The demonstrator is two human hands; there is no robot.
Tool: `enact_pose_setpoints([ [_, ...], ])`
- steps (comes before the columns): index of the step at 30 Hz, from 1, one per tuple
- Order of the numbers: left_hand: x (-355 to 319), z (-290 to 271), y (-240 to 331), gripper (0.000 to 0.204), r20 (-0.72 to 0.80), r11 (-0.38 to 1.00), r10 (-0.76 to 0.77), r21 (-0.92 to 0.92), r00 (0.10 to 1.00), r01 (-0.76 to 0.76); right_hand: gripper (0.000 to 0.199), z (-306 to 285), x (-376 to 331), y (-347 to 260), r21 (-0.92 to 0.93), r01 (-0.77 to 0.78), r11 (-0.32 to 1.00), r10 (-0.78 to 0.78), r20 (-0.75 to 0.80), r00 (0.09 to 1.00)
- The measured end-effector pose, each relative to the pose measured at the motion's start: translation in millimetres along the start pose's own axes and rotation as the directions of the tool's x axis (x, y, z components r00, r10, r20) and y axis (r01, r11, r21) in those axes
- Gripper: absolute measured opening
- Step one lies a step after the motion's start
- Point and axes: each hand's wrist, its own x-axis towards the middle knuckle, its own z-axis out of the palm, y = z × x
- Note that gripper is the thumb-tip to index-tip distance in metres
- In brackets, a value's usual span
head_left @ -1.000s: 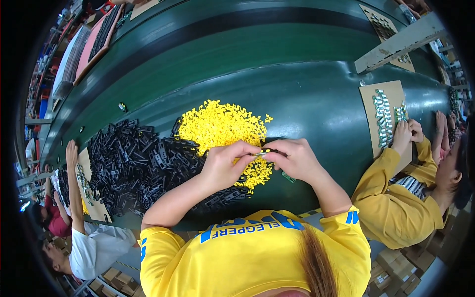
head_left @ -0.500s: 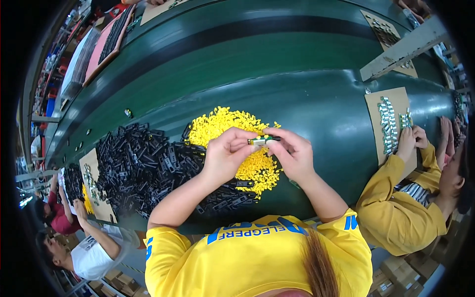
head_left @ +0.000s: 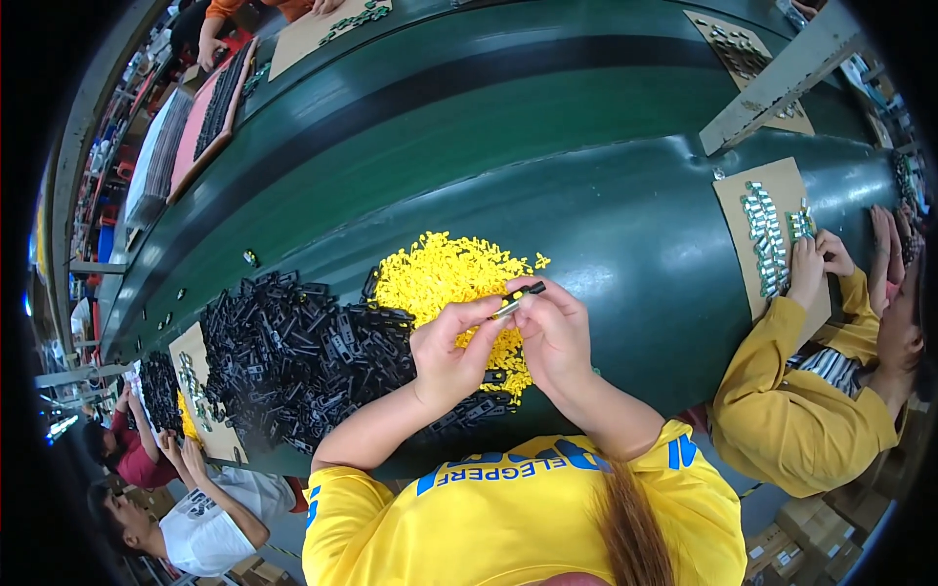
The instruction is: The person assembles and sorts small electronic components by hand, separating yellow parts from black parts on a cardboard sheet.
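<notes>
The green work surface spans the whole view, and its far and side edges bend away at the rim of the picture, so its full extent cannot be made out. On it, at the near edge, lies one heap of black parts, too many and too tangled to count; its near side is hidden behind the left forearm. Touching the right side of that heap lies one heap of yellow parts, likewise uncountable, its near portion covered by both hands. To the right of the yellow heap, well apart, one cardboard sheet carries rows of small pieces, too small to count; a co-worker's hand in a yellow sleeve rests on it. Above the near edge of the yellow heap, the left hand and the right hand meet fingertip to fingertip, both pinched narrow on one small black-and-yellow piece. The piece is held clear of the surface; its shape between the fingers is hard to make out.
</notes>
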Motion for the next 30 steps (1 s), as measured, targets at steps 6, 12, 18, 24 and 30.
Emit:
enact_pose_setpoints([
  [6, 27, -18, -11, 0.021, 0.057, 0.924, 0.204, 0.319, 0.977, -0.211, 0.026, -8, 14, 0, -0.304, -0.011, 0.952, 0.029, 0.055, 0.998],
  [12, 100, -117, -58, 0.03, -0.148, 0.654, 0.126, 0.756, 0.981, 0.031, 0.047, -29, 24, -21, -0.387, 0.226, 0.894, -0.187, 0.136, 0.973],
  [18, 69, -144, -49, 0.017, 0.058, 0.57, -0.438, 0.79, 0.897, 0.228, 0.036, -60, 36, -45, -0.596, 0.174, 0.784, -0.185, 0.043, 0.982],
  [24, 60, -136, -51, 0.016, -0.032, 0.758, -0.241, 0.618, 0.97, 0.208, 0.027, -76, 34, -59, -0.927, 0.329, 0.182, -0.113, 0.313, 0.943],
  [30, 71, -105, -36, 0.023, 0.154, 0.889, 0.012, 0.45, 0.988, -0.081, 0.021, -74, 49, -41, -0.818, 0.523, -0.24, -0.321, 0.575, 0.752],
])
